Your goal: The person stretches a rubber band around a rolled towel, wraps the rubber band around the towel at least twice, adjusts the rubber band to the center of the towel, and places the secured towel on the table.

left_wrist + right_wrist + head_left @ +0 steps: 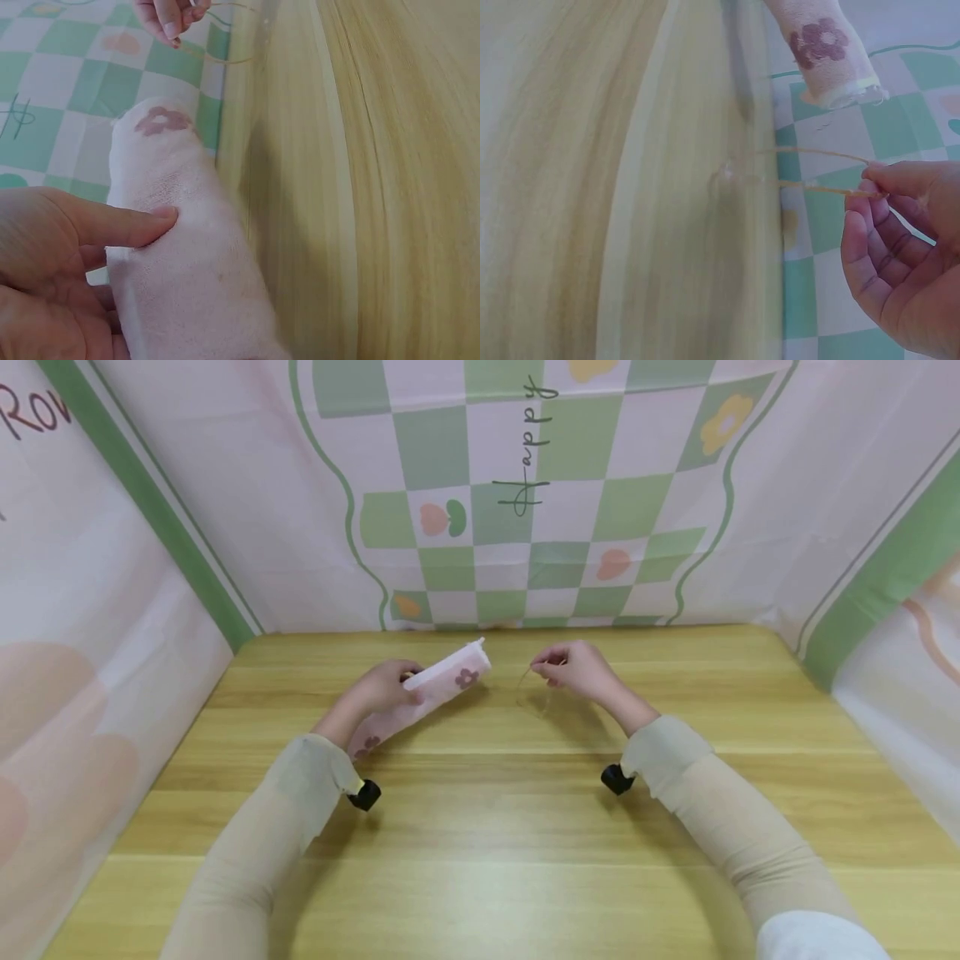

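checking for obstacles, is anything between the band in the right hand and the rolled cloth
Nothing visible: only open space over the table separates the band, pinched in the right hand, from the rolled cloth.

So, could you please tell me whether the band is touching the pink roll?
Apart: the right wrist view shows backdrop between the band and the end of the pink roll.
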A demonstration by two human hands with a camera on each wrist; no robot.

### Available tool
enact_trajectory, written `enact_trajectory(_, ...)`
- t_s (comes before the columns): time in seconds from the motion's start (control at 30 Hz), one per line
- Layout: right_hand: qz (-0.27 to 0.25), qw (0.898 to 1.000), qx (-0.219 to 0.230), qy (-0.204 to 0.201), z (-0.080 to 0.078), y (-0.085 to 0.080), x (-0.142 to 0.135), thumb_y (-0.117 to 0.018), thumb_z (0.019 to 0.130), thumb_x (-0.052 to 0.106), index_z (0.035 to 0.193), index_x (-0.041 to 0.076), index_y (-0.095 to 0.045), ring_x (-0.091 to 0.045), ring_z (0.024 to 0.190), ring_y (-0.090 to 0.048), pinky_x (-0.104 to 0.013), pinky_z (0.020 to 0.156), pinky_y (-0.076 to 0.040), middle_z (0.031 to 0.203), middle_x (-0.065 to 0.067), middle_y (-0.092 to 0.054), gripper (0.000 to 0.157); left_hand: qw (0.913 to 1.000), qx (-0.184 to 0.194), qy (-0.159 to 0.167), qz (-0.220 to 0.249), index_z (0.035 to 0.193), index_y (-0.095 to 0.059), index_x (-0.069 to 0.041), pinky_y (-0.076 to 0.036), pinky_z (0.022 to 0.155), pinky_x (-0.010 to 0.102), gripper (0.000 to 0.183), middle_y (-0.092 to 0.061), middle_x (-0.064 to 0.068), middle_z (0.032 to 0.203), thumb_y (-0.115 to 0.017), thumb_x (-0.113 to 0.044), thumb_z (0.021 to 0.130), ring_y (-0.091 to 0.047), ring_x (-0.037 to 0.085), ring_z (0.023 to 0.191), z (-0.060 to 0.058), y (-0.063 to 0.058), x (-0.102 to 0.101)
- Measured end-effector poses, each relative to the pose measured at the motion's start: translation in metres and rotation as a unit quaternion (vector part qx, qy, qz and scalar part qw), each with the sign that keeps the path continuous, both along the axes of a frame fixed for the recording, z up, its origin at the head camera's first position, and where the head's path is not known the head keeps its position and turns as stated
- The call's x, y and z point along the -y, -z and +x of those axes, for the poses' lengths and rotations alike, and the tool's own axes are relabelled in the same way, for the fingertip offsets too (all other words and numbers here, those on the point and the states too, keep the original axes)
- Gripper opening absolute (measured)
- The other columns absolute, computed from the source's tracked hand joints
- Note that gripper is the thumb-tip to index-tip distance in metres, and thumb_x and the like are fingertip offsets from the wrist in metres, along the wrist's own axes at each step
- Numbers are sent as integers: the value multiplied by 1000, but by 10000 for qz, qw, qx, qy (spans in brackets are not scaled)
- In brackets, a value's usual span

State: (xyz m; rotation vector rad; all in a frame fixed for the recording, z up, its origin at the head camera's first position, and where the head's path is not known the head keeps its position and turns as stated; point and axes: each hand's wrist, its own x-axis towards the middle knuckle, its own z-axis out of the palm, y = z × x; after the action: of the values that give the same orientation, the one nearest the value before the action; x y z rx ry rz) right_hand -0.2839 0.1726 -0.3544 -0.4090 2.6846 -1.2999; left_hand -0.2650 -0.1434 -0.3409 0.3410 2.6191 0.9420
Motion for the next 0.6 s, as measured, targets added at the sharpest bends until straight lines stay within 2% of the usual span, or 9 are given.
enact_trajectory(0.27,-134,9999,-77,30,-1,-5,0,-60,91,23,105,2,-67,-36,83,-61,-46,75,-51,87,-13,-65,26,9998,-69,108,118,129,-52,-5,-40,93,42,45,-55,15,121,-66,-12,86,-51,28,107,0,-1,-1)
enact_trajectory(0.4,-131,9998,-124,69,-2,-6,0,-61,91,25,104,5,-68,-36,83,-61,-47,76,-50,86,-12,-65,25,9995,-160,243,107,127,-53,-3,-39,94,42,42,-57,15,120,-63,-12,88,-52,28,107,0,-1,-1)
enact_trajectory(0.6,-119,9995,-240,177,-3,-7,5,-62,91,26,105,4,-67,-33,80,-62,-43,74,-51,87,-17,-64,27,9988,-223,426,45,126,-54,-2,-38,96,43,40,-57,15,120,-62,-12,88,-52,28,109,1,0,-3)
